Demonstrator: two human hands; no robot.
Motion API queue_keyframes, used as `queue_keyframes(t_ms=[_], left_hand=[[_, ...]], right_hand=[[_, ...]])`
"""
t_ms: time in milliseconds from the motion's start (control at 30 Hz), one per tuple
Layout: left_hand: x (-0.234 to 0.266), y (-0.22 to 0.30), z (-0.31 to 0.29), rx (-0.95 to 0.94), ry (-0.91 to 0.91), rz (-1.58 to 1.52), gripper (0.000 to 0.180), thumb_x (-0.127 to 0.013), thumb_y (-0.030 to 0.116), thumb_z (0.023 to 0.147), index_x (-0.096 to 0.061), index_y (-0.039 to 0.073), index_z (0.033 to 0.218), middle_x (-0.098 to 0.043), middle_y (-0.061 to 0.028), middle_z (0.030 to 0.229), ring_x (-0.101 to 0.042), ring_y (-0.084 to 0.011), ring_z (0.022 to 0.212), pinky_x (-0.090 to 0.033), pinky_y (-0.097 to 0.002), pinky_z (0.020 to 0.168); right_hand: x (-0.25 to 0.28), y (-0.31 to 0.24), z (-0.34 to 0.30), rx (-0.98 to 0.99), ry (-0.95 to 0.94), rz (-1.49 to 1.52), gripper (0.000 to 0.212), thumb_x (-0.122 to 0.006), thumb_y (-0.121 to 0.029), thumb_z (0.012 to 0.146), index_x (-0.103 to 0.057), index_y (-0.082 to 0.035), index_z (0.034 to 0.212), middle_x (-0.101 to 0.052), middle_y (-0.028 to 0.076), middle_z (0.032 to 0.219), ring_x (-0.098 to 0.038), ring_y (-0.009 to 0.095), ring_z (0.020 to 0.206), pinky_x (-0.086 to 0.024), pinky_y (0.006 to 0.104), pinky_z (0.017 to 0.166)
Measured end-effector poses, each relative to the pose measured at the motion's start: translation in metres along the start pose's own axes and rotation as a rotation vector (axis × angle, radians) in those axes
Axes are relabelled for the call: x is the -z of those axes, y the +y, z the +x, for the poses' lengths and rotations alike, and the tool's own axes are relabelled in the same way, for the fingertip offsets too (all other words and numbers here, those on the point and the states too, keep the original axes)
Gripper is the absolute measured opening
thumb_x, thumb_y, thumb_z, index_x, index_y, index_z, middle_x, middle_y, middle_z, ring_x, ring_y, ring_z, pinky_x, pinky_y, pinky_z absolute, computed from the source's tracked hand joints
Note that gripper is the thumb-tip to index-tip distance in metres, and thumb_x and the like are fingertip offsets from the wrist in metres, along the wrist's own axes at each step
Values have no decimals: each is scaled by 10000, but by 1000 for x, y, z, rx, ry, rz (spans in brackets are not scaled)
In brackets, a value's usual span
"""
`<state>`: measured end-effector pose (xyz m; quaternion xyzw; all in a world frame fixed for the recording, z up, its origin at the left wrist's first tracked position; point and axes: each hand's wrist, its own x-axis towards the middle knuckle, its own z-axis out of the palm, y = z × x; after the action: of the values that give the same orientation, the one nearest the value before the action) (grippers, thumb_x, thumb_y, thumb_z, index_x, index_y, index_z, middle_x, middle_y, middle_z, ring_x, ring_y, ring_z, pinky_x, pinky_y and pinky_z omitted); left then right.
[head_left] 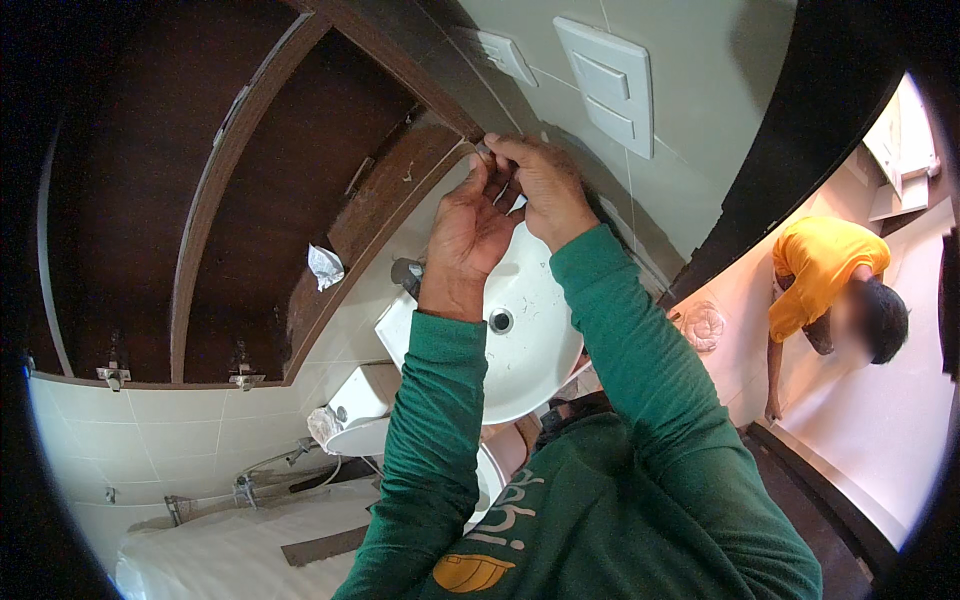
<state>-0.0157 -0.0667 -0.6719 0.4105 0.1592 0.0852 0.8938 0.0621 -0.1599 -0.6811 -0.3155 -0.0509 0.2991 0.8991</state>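
Note:
Both arms, in green sleeves, reach up to the corner of a dark brown wooden cabinet frame [395, 205], where it meets the tiled wall. My left hand [465, 230] has its palm turned up, its fingers curled and its thumb raised against the cabinet edge. Close beside it, my right hand [548, 185] pinches with thumb and forefinger at that same corner. The fingertips of both hands meet around something small and greyish that I cannot make out. Below the hands is a white washbasin [535, 300] with a dark drain and scattered specks.
Crumpled silvery foil [325, 267] clings to the cabinet's lower rail; metal hinges [243, 372] sit along its edge. A switch plate [608, 88] is on the wall. A toilet [365, 400] and white sheeting [230, 545] lie lower left. Another person in an orange shirt [825, 270] bends down at right.

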Motion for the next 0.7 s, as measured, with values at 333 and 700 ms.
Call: queue_keyframes(t_ms=[333,700], left_hand=[[-6,3,-1,-34,28,26,289,-596,331,1051,-669,112,1224,-668,-63,1164,-564,-243,1127,-401,-495,1053],[14,11,3,61,-17,65,353,-536,381,1066,-638,136,1299,-636,-72,1324,-549,-249,1252,-386,-461,1102]], right_hand=[[-8,7,0,66,-41,-113,258,-694,-304,995,-696,-45,992,-645,23,856,-571,120,790,-474,299,696],[-3,9,2,38,-83,-94,209,-654,-270,1001,-685,-66,967,-643,41,797,-592,146,662,-487,305,587]])
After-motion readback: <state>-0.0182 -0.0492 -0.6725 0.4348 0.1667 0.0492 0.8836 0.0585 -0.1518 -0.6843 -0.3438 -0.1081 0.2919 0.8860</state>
